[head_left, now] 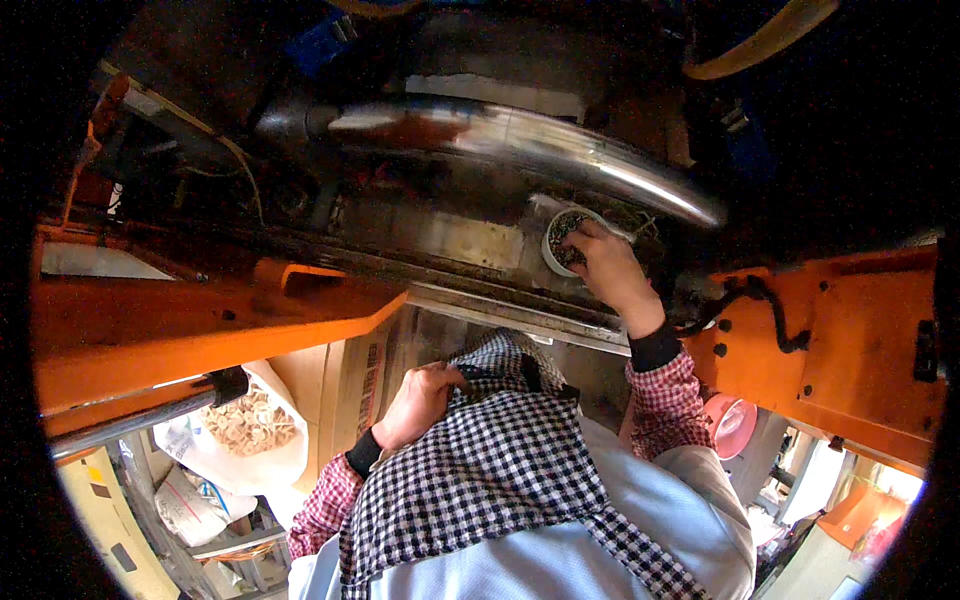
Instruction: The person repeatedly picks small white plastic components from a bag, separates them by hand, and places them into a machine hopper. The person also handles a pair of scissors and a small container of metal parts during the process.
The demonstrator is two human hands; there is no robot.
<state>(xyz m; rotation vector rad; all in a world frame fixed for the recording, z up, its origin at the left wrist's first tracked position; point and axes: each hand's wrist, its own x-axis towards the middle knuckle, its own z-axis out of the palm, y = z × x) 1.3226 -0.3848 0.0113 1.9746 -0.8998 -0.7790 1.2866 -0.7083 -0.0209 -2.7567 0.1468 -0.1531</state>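
My right hand point(612, 265) reaches down into a small white tub point(549, 252) on the machine bed. Small dark and greenish pieces point(572, 228) fill the tub, too small to name. Its fingers are curled together, and the tips dip among the pieces, so whatever they pinch is hidden. Low at my front, my left hand point(412, 408) is closed on a fold of the black-and-white checked apron point(480, 450), which is bunched up over my lap. The fingertips vanish behind the cloth.
A shiny metal bar or pipe point(520, 135) crosses just beyond the tub. Orange machine panels point(220, 320) flank me, with a black cable point(770, 300) at right. A white bag of pale ring-shaped pieces point(245, 425), a cardboard box point(335, 390) and a pink container point(733, 425) stand below.
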